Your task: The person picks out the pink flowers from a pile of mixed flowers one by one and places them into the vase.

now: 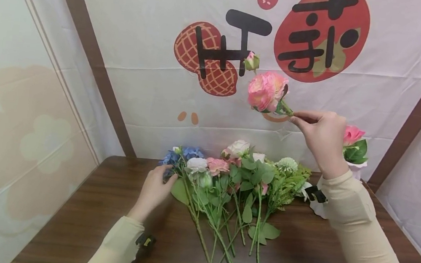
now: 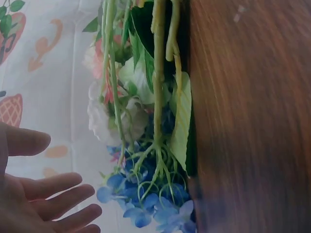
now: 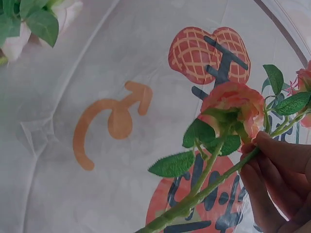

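Raised in front of the backdrop, my right hand (image 1: 324,138) pinches the green stem (image 3: 209,194) of a pink artificial flower (image 1: 267,91) between thumb and fingers. A small bud (image 1: 252,62) tops the same spray, and leaves (image 3: 172,164) branch off the stem. My left hand (image 1: 155,192) is low at the left end of a row of artificial flowers, beside blue hydrangeas (image 2: 141,208). Its fingers (image 2: 58,201) are spread and hold nothing. White flowers (image 1: 196,165), pink flowers (image 1: 217,166) and green stems (image 1: 227,251) lie in that row on the table.
The brown wooden table (image 1: 84,221) runs up to a printed cloth backdrop (image 1: 142,87). At the right rear, partly behind my right arm, a pink flower (image 1: 354,136) stands in a white vase (image 1: 357,167). Green fern leaves (image 1: 289,187) end the row on the right.
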